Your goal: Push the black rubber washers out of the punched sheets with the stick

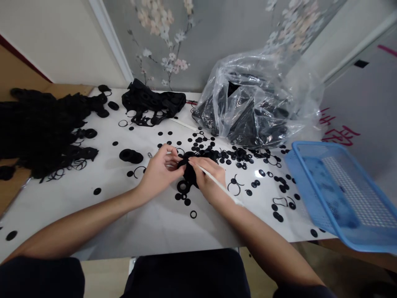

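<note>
Near the middle of the white table, my left hand (pixel 159 167) pinches a small black rubber piece (pixel 183 161) between thumb and fingers. My right hand (pixel 211 176) meets it there, its fingers closed around a thin white stick (pixel 221 186) that slants back over the wrist. The stick's tip is hidden at the black piece. Beneath the hands lies a heap of black rubber parts, partly covered by them. A thick black ring (pixel 182 187) shows just below, with several small black discs (pixel 187 202) beside it. Closer to me lies a thin black ring (pixel 193 214).
A big pile of black rubber scrap (pixel 40 128) covers the left side. Behind are a black rubber bundle (pixel 153 101) and a clear plastic bag (pixel 248 103) of black parts. At right stands a blue basket (pixel 316 186). Stacked black rings (pixel 130 156) lie left of my hands.
</note>
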A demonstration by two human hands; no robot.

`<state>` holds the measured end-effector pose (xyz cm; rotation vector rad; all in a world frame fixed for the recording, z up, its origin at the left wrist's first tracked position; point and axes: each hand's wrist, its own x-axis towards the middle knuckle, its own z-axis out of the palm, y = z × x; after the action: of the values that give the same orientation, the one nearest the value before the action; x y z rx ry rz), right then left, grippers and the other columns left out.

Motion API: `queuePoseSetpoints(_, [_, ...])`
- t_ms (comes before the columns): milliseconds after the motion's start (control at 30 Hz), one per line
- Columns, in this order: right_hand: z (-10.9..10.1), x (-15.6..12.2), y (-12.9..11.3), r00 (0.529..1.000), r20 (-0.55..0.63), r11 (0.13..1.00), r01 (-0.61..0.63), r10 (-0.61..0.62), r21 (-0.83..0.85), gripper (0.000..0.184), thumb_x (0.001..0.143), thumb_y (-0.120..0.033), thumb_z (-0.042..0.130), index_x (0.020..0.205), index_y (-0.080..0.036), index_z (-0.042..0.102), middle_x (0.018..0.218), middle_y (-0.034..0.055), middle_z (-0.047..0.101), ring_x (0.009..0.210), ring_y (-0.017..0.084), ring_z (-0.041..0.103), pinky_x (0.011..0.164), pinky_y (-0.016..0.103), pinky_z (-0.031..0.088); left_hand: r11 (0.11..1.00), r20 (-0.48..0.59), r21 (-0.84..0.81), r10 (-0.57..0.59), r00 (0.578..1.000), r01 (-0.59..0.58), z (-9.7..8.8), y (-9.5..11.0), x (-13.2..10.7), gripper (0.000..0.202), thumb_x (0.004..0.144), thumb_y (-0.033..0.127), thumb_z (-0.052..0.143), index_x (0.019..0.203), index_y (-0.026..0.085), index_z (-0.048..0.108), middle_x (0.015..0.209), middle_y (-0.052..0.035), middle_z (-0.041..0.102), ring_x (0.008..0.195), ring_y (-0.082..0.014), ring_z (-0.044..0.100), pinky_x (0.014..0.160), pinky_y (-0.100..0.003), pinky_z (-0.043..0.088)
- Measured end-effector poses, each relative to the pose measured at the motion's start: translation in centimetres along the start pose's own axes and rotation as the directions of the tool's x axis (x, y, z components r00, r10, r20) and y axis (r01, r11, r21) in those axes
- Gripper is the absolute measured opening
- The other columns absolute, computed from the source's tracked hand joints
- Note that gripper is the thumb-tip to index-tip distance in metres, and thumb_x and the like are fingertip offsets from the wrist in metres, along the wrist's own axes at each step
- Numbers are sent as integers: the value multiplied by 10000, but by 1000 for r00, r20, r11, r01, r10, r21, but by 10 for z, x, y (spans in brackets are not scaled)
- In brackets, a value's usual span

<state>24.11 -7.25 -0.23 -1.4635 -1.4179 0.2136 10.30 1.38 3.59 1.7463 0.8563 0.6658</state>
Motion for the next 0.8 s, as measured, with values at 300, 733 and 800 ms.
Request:
queuePoseSetpoints(300, [-17, 17, 21, 963, -174, 975, -215, 205, -46, 191, 892, -268, 530, 852, -251, 716, 914, 19, 748, 880, 212, 695, 825, 349, 547, 975, 83, 171, 129, 988, -141, 0, 3, -8, 288, 770, 126, 573, 1036, 227, 529, 900, -3, 696, 839, -144, 674, 789, -279, 563])
queuePoseSetpoints(733, [-34, 22, 30, 909, -158, 923, -375, 385, 86, 231, 852, -361, 603, 717, -204, 704, 913, 36, 734, 795, 217, 668, 689, 311, 512, 898, 77, 212, 378, 923, -386, -17, -12, 6, 228, 911, 137, 459, 1104, 217, 551, 1017, -42, 613, 961, -156, 615, 897, -331, 505])
queuePoseSetpoints(800, [-37, 23, 31, 912, -186, 931, -356, 364, 76, 216, 852, -357, 608, 742, -202, 710, 903, 30, 731, 783, 208, 667, 688, 302, 506, 867, 144, 321, 353, 924, -381, -19, -11, 8, 238, 932, 165, 427, 1096, 231, 587, 1020, -35, 610, 946, -160, 605, 875, -334, 497])
